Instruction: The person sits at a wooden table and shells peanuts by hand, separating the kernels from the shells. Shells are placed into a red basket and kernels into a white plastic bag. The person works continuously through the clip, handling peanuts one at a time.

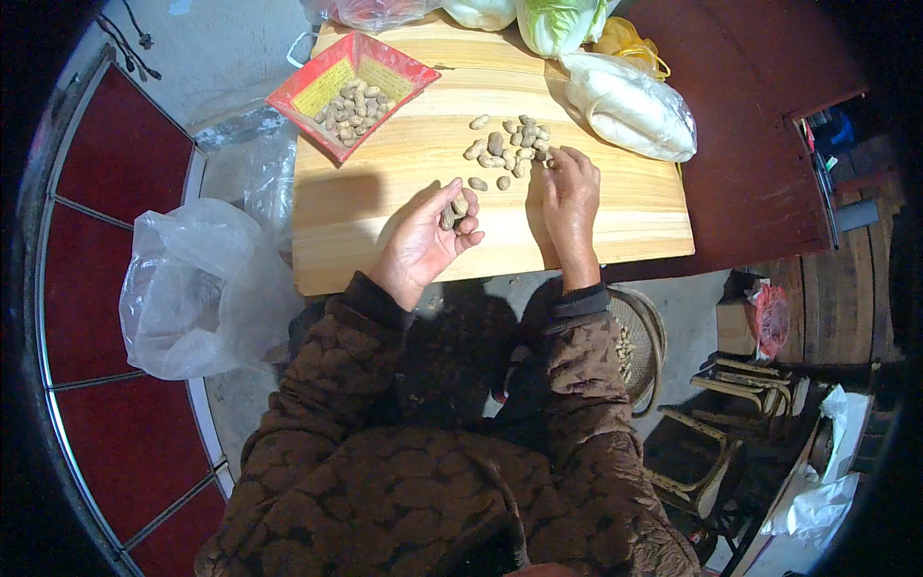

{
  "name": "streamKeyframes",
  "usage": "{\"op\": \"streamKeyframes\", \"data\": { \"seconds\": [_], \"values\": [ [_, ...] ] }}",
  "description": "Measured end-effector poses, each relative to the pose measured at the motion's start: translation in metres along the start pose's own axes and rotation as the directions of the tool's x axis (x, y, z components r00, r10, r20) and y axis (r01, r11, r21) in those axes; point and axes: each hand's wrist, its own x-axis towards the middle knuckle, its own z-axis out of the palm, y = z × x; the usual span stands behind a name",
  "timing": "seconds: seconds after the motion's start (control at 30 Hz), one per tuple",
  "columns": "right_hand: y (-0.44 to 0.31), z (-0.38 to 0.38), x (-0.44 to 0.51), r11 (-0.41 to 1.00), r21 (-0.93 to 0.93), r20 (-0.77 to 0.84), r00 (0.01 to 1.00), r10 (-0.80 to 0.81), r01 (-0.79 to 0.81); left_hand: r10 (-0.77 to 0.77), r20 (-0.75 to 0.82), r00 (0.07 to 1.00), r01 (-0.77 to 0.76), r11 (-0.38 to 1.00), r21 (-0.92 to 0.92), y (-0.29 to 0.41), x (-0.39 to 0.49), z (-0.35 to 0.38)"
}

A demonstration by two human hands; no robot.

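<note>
Several unshelled peanuts (453,215) rest in the curled fingers of my left hand (430,234), palm turned up over the near part of the wooden board. My right hand (573,191) reaches palm down to the right edge of a loose group of peanuts (520,149) on the board. Its fingertips are at a peanut there, but whether they grip it is hidden by the hand. A red folded-paper box (288,97) with a yellow printed inner side stands at the board's far left corner and holds more peanuts (353,112).
The wooden board (404,263) carries a bagged white vegetable (634,108) and a cabbage (554,25) along its far side. A clear plastic bag (195,288) stands at left. Below right is a woven basket (649,324) with peanuts, near some stools (696,461).
</note>
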Motion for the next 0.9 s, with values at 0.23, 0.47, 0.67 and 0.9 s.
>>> {"op": "streamKeyframes", "data": {
  "seconds": [0.23, 0.47, 0.67, 0.9],
  "values": [
    [0.009, 0.017, 0.009, 0.976, -0.194, 0.072, 0.993, -0.09, 0.102, 0.001, 0.025, 1.0, -0.003, 0.996, 0.09, 0.001, -0.002, 0.0],
    [0.01, 0.018, 0.01, 0.975, -0.182, 0.022, 0.992, -0.128, 0.13, 0.022, -0.017, 1.0, -0.02, 0.993, 0.116, 0.002, -0.005, 0.006],
    [0.004, 0.015, 0.015, 0.94, -0.175, -0.086, 0.947, -0.31, 0.292, 0.088, -0.006, 0.996, -0.088, 0.996, 0.011, 0.002, -0.007, 0.008],
    [-0.027, 0.002, 0.005, 0.929, 0.313, 0.107, 0.979, 0.171, -0.196, 0.214, 0.062, 0.975, -0.221, 0.964, 0.149, 0.001, -0.006, 0.007]
  ]
}}
